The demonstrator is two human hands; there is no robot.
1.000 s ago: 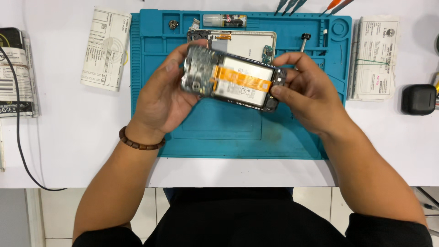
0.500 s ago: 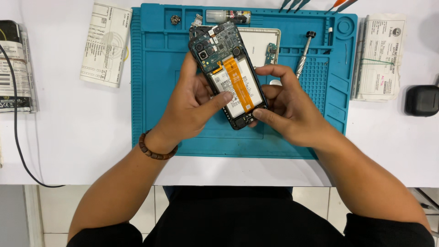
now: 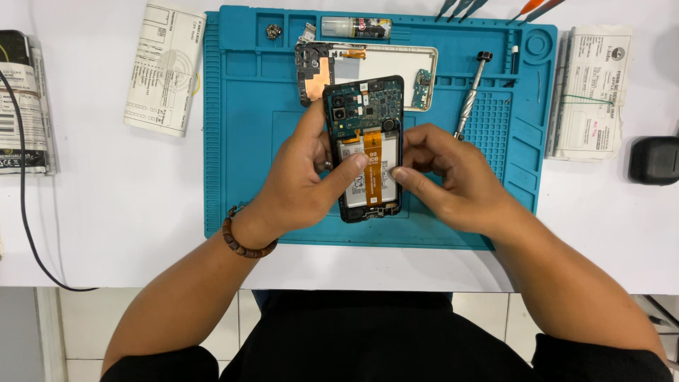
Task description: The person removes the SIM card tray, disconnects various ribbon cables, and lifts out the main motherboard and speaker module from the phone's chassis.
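Note:
An opened smartphone (image 3: pixel 366 120) with its back removed shows a green circuit board at the top and a white battery crossed by an orange flex cable. It stands lengthwise over the blue work mat (image 3: pixel 247 155). My left hand (image 3: pixel 304 177) grips its left edge, thumb on the battery. My right hand (image 3: pixel 445 177) holds the right edge, fingertips touching the battery near the flex cable.
Behind the phone lie a white phone frame (image 3: pixel 385 60) with copper-coloured parts, a small circuit board (image 3: pixel 423 83), a screwdriver (image 3: pixel 472 92) and a small tube (image 3: pixel 357 27). Folded papers (image 3: pixel 164 67) sit left, another paper bundle (image 3: pixel 587 92) and a black case (image 3: pixel 654 161) right. A black cable (image 3: pixel 21 212) runs down left.
The phone has turned from lying crosswise between my hands to standing lengthwise, and it has come lower over the mat. Both hands have shifted with it.

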